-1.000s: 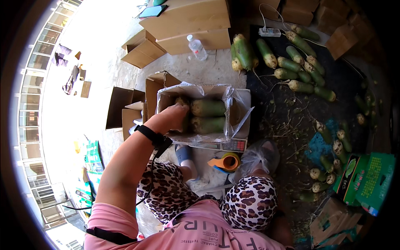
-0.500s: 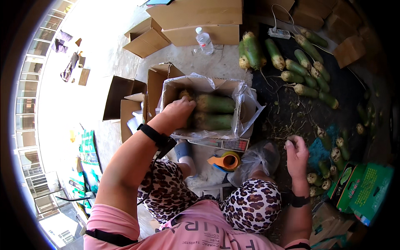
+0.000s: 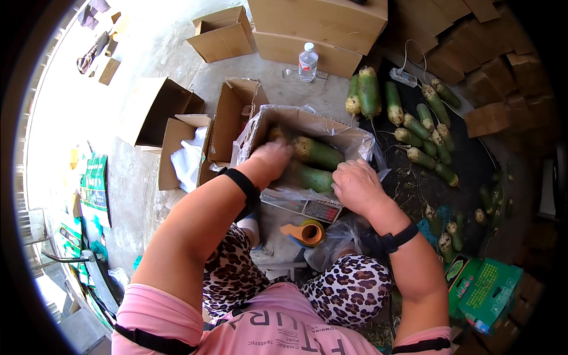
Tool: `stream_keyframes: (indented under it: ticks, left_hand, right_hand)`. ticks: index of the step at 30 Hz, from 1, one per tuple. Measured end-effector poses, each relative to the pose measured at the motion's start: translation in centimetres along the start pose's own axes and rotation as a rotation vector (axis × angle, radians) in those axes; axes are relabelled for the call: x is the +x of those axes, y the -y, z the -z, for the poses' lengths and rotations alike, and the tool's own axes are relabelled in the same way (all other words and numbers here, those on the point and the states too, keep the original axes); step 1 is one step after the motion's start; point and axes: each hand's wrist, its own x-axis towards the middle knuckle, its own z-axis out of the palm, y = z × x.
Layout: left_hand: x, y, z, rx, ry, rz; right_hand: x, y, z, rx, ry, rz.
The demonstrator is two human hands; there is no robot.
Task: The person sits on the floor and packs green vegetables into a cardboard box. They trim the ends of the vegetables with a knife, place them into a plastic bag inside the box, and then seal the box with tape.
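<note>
A cardboard box [image 3: 319, 116] lined with clear plastic stands in front of me with several large green radishes [image 3: 319, 155] lying in it. At its left end my left hand [image 3: 272, 158] is closed around the blurred, brownish end of a radish [image 3: 276, 134]; its fingertips are smeared by motion. My right hand [image 3: 362, 184] reaches over the box's right side, fingers curled against the right end of the nearer radish [image 3: 310, 177]. The box rests on a scale [image 3: 319, 210] whose keypad shows on the near side.
An orange tape dispenser [image 3: 303, 233] lies near my feet. Open cartons [image 3: 234, 112] stand left of the box, one holding white plastic [image 3: 190, 155]. A water bottle [image 3: 307, 63] stands beyond. More radishes [image 3: 370, 94] lie on dark sheeting at right, beside a power strip [image 3: 403, 77].
My right hand has come from the right side to the box and touches a radish there. My left hand stays at the box's left end, now blurred. The whole view has shifted.
</note>
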Motion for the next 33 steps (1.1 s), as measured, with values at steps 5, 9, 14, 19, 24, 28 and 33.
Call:
stream_keyframes:
  ticks: [5,9,14,19,24,28,33]
  left_hand:
    - [-1.1,-0.8,1.8,-0.025,-0.005,-0.021]
    - [-0.5,0.1,1.9,0.025,0.071,-0.013]
    - [-0.1,-0.6,1.3,0.052,0.047,0.024]
    - [-0.5,-1.1,2.2,0.065,0.155,0.06]
    - [-1.9,-1.7,3.4,0.208,0.218,-0.02]
    - [-2.8,-0.8,2.8,0.181,0.039,-0.006]
    - [-4.6,-0.3,10.1,-0.143,-0.07,0.042]
  right_hand:
    - [0.2,1.3,-0.1,-0.1,0.013,-0.055]
    - [4.2,2.9,-0.5,-0.261,0.475,-0.232]
    - [6.7,1.6,-3.5,-0.293,0.706,-0.318]
    - [6.3,2.2,-5.3,-0.328,0.739,-0.288]
    - [5.3,2.7,-7.4,-0.347,0.652,-0.325]
    - [5.1,2.1,-6.0,-0.29,0.561,-0.297]
    - [2.7,2.5,2.6,0.023,0.154,-0.347]
